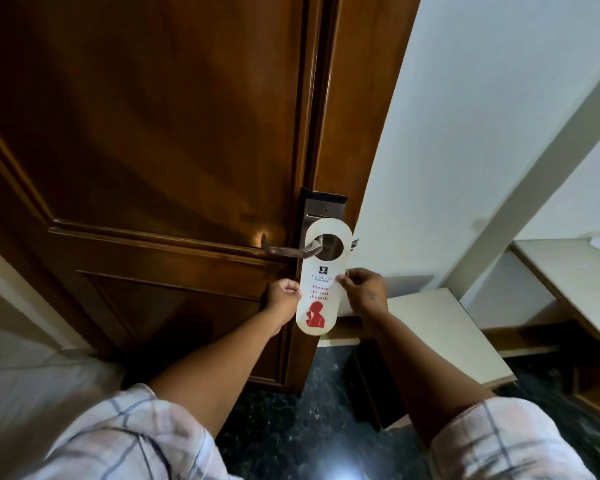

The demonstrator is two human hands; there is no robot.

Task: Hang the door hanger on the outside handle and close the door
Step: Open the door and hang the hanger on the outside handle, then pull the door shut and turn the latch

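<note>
At the far left a white, rumpled bed edge [32, 368] lies low beside the dark brown panelled wooden door [146, 133], which fills the left and middle of the scene. A bronze metal lever handle [288, 250] juts leftward from a dark lock plate [321, 206] near the door's edge.

The person's left hand [283, 299], reaching out from a pale checked sleeve [118, 434], is curled nearly closed, its fingertips pinching the left edge of the white oblong door hanger [321, 296]. The hanger's round hole sits around the base of the lever, so the card hangs from the handle and drops straight down in front of the door's edge. It carries a small dark logo, red words reading "Please do not disturb" and a red figure near its rounded bottom end.

The right hand [364, 289] pinches the hanger's right edge at about the same height, thumb and forefinger closed on the card, the other fingers folded loosely.

Right of the door's edge a plain white wall [465, 116] rises. Below it stands a cream-topped low surface [440, 327], with a second pale surface [568, 282] further right. Dark green speckled stone floor [291, 427] shows between the two forearms.
</note>
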